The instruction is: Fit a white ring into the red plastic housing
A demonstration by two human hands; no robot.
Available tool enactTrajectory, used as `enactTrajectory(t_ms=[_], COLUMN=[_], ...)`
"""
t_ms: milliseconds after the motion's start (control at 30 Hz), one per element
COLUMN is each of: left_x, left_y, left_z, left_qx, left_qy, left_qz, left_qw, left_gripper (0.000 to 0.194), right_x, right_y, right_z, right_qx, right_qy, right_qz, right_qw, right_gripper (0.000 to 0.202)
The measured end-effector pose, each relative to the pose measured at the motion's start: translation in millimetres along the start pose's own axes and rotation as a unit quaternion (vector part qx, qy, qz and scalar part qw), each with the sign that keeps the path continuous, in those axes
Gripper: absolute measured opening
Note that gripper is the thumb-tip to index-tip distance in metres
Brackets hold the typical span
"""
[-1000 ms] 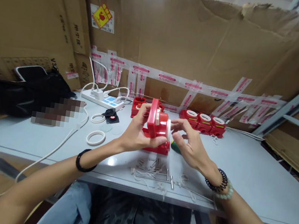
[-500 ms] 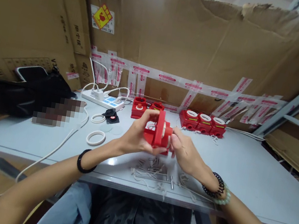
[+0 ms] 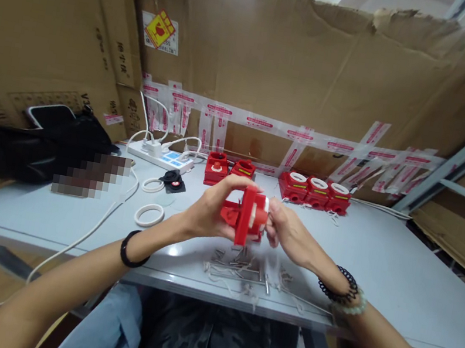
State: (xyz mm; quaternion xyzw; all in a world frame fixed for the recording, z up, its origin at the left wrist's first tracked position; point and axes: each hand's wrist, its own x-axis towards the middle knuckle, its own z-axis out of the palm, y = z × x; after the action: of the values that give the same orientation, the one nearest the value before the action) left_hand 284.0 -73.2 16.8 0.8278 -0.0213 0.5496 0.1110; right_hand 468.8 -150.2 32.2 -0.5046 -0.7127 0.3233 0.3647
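Observation:
My left hand (image 3: 212, 203) is closed around a red plastic housing (image 3: 245, 216), held tilted above the table with its open frame side towards the left. A white ring and a round red stub show on the housing's right side. My right hand (image 3: 290, 228) is close by that side with curled, pinched fingers; anything between them is hidden. Below the hands lie several metal screws and pins (image 3: 240, 258) with pieces of white string (image 3: 221, 279).
Three red housings with white rings (image 3: 317, 192) stand at the back right, two more red housings (image 3: 217, 168) at the back middle. White rings (image 3: 149, 215), a black part (image 3: 173, 181), a power strip (image 3: 159, 155) and a black bag (image 3: 41, 142) are on the left. Cardboard (image 3: 279, 57) walls the back.
The red housing has turned and dropped slightly in my left hand, showing more of its frame. My right hand has shifted a little, with its fingers curled differently.

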Motion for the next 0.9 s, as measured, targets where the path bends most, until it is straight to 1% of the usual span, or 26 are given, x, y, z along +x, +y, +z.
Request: enactTrajectory(t_ms=[67,100,167,233,367,433,500,567,667,733,800,900], left_x=[0,0,0,0,0,-1,-3,-5,-6,-4,-1,3], left_y=[2,3,6,9,14,16,16,16,15,15,15,16], left_z=[2.9,4.2,6.2,7.5,11.4,14.7,18.5,21.4,22.1,19.8,16.1,9.4], left_qx=[-0.035,-0.050,-0.073,-0.086,-0.087,-0.082,-0.062,-0.020,0.054,0.097,0.141,0.209], left_qy=[0.039,0.044,0.041,0.033,0.032,0.034,0.038,0.045,0.051,0.036,0.008,-0.035], left_qz=[-0.073,-0.103,-0.144,-0.170,-0.184,-0.171,-0.144,-0.100,-0.029,0.025,0.081,0.137], left_qw=[0.996,0.992,0.986,0.981,0.979,0.981,0.987,0.994,0.997,0.994,0.987,0.968], left_gripper=[0.079,0.077,0.074,0.075,0.074,0.074,0.076,0.082,0.087,0.080,0.067,0.047], right_x=[-2,-3,-4,-4,-3,-3,-3,-3,-4,-5,-4,-1], right_y=[-2,-2,1,4,8,9,11,12,11,8,4,1], right_z=[1,3,7,11,16,16,17,19,21,21,20,17], right_qx=[-0.112,-0.148,-0.179,-0.188,-0.199,-0.203,-0.200,-0.177,-0.106,-0.051,-0.006,0.030], right_qy=[0.063,0.078,0.095,0.113,0.136,0.143,0.149,0.148,0.132,0.110,0.085,0.063], right_qz=[-0.054,-0.071,-0.092,-0.105,-0.111,-0.107,-0.104,-0.102,-0.107,-0.104,-0.088,-0.062], right_qw=[0.990,0.983,0.975,0.970,0.964,0.963,0.963,0.968,0.980,0.987,0.992,0.996], right_gripper=[0.042,0.041,0.042,0.046,0.056,0.061,0.063,0.062,0.060,0.056,0.053,0.049])
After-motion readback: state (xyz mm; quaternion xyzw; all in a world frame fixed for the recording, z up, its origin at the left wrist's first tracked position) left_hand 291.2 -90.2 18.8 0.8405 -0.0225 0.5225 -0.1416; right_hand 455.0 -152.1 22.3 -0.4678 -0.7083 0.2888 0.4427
